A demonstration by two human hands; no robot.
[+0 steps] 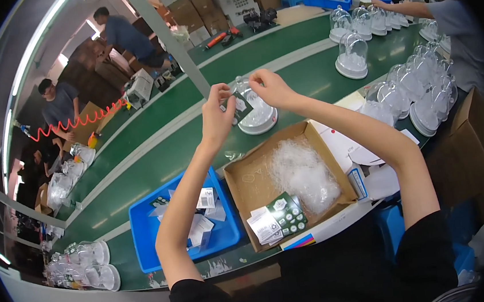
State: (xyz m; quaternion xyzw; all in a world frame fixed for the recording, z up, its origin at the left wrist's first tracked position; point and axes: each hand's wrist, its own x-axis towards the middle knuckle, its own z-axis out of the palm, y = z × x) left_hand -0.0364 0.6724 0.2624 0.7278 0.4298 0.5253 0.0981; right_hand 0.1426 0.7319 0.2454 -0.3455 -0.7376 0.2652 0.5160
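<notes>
Left hand (217, 112) has dark-green printed card (242, 108) by clear dome on round white base (262, 118); right hand (274, 88) near dome top. Open brown cardboard box (245, 178), blue plastic bin (147, 251) nearer wearer.

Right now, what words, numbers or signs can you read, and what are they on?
None reads clearly.
Green card in the left hand: white print, too small.
Stacked cards in the brown tray: too small.
White card in the blue bin: barcode-like stripes, unreadable.
Back cartons: blurred.
</notes>
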